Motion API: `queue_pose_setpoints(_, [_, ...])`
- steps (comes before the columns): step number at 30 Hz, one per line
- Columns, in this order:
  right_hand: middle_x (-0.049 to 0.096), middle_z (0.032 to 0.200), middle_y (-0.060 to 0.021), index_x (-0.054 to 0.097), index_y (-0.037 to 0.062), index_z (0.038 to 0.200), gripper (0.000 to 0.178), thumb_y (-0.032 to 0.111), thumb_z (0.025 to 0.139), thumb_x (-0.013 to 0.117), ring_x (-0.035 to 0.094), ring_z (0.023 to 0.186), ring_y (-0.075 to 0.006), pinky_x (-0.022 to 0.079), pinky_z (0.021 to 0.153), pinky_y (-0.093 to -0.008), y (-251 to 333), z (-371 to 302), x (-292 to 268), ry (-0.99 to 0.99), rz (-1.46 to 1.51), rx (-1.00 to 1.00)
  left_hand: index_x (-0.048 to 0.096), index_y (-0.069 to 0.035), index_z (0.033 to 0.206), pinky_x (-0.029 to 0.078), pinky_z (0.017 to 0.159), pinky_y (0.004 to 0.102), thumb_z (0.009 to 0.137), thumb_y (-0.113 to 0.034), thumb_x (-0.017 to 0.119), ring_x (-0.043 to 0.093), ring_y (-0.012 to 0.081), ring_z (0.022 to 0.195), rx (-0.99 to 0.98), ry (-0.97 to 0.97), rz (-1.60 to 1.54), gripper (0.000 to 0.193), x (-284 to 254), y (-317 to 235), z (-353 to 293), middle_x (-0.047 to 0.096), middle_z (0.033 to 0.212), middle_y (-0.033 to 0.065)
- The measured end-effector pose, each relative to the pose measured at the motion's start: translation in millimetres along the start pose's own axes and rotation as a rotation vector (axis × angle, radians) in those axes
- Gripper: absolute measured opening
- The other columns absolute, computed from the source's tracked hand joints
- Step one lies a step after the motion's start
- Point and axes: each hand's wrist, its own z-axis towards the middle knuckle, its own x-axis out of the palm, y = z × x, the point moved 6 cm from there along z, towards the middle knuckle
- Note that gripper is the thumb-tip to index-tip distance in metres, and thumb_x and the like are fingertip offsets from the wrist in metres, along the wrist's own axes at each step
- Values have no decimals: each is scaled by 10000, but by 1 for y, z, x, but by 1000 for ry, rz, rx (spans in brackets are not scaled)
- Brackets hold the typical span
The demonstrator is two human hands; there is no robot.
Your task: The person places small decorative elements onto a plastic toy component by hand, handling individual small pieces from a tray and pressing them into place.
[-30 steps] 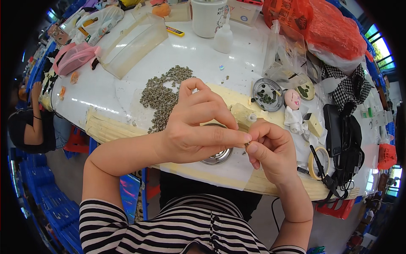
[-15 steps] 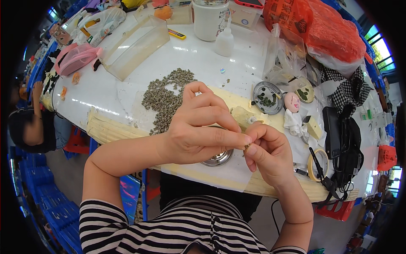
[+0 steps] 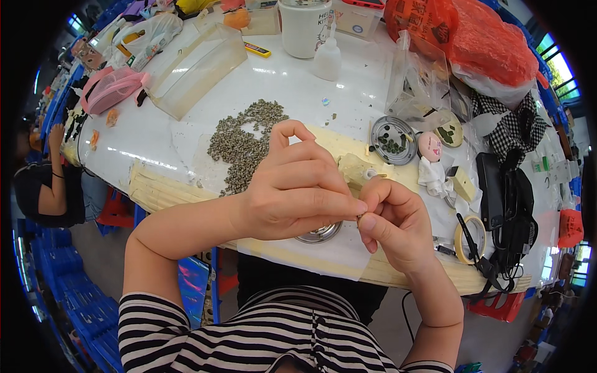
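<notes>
Silvery metal gleams near us: a round dish [image 3: 321, 235], partly hidden under our left hand [image 3: 298, 191]. That hand and our right hand [image 3: 401, 229] meet, both pinching a tiny brownish piece [image 3: 359, 217] between them. Farther left lies a heap of small grey-green pieces [image 3: 239, 149]; beyond stands a white plastic squeeze bottle [image 3: 327, 62].
</notes>
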Motion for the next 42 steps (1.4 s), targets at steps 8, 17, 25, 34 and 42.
queue_pose_setpoints(8, [600,810,10,602,38,942,130,11,890,718,548,659,-32,439,530,-177,1,-1,2,15,-21,2,759,-219,991,298,997,429,760,-176,784,584,84,813,175,-52,292,236,-2,-14,-6,649,904,-123])
queue_pose_setpoints(17, [595,826,6,599,34,929,135,-4,881,719,553,681,-35,443,531,-182,1,-1,3,12,-12,-41,750,-194,972,280,1019,442,750,-192,767,596,89,812,211,-90,364,223,-1,-18,-9,653,906,-107])
queue_pose_setpoints(25, [615,859,-8,608,20,936,140,-31,869,719,577,691,-30,455,539,-173,2,-1,1,-35,-70,-120,722,-194,973,282,996,431,754,-151,755,609,109,816,132,-74,348,225,1,-14,-7,649,899,-104])
queue_pose_setpoints(34, [614,855,-13,634,1,938,128,-43,857,724,590,679,-43,468,550,-175,8,-3,2,-140,-161,-178,728,-172,920,286,977,424,714,-190,802,601,117,733,83,-92,375,219,1,-13,-4,621,821,-62])
queue_pose_setpoints(42, [630,897,-60,662,-21,944,104,-30,859,721,592,693,-70,488,573,-196,27,-10,7,-199,-856,-613,741,-160,897,293,944,415,716,-222,820,591,116,706,73,-43,435,207,5,-13,-1,606,772,-69])
